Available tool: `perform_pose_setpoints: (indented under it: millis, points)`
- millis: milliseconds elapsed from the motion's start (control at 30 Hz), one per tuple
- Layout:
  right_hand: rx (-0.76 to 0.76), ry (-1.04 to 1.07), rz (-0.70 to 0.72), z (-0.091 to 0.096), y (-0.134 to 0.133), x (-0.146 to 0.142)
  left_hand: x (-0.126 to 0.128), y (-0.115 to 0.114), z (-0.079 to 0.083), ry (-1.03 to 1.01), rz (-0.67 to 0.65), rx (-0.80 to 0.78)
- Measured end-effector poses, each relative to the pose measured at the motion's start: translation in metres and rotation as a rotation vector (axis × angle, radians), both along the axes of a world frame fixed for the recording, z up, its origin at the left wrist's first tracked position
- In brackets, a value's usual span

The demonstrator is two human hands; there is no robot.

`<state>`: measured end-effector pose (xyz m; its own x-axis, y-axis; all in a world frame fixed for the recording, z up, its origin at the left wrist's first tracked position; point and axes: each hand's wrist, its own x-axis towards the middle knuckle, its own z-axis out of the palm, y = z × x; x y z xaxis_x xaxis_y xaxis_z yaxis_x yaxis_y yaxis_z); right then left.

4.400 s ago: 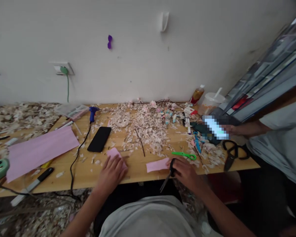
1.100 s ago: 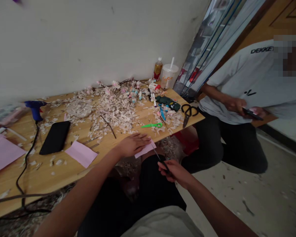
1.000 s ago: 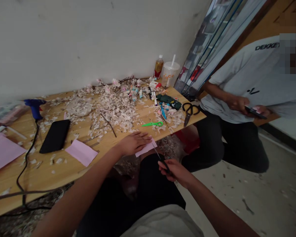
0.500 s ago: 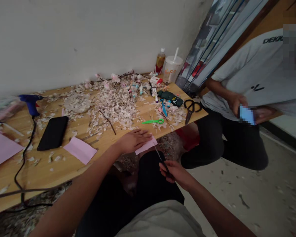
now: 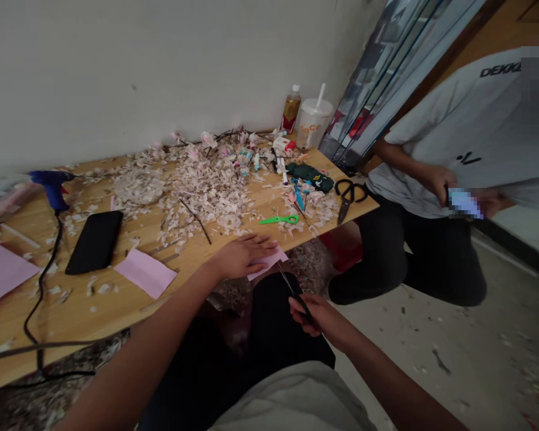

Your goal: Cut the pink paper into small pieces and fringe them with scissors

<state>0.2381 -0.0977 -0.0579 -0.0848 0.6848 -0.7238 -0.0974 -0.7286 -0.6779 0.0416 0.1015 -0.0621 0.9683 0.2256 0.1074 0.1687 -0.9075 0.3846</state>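
My left hand (image 5: 244,256) lies flat at the table's front edge, fingers stretched over a small piece of pink paper (image 5: 269,261) and pressing on it. Part of that paper sticks out past the edge. A pair of scissors with dark handles (image 5: 302,306) is gripped in my right hand (image 5: 312,315). Its thin blades are slightly parted, tips at the paper's near edge; whether they touch it I cannot tell. Left of my hands, a creased pink paper piece (image 5: 146,273) lies on the table. Green scissors (image 5: 279,219) rest just beyond my left hand.
White scraps (image 5: 211,191) cover much of the wooden table (image 5: 130,308). A black phone (image 5: 95,242), a blue glue gun (image 5: 54,187) and its cord are at left. Black scissors (image 5: 350,194), a bottle (image 5: 291,111) and a cup (image 5: 314,123) stand right. A person (image 5: 458,155) sits there holding a phone.
The scissor blades have parted slightly, with their tips a little further left. My left hand stays on the paper. The seated person's phone has shifted right.
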Motion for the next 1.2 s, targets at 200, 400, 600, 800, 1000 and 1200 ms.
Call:
perform_pose_setpoints:
  millis: [200,400,600,800,1000,1200]
  points:
    - [0.002,-0.087,0.019,0.005,0.001,0.002,0.001,0.002,0.0,0.006,-0.014,-0.025]
    - [-0.005,-0.037,0.0,0.002,0.016,0.001,0.001,0.002,0.0,0.018,-0.029,-0.009]
    - [0.004,-0.035,-0.02,0.001,0.014,-0.004,0.0,0.002,-0.004,0.0,-0.018,-0.008]
    - [0.01,-0.049,-0.042,-0.001,0.012,-0.006,0.0,0.002,-0.004,-0.01,-0.023,0.0]
    - [0.016,-0.033,-0.038,-0.001,0.012,-0.005,0.001,0.001,-0.003,-0.015,-0.001,-0.007]
    - [0.026,-0.064,-0.012,0.002,0.012,-0.006,0.001,0.001,-0.004,-0.011,-0.012,0.016]
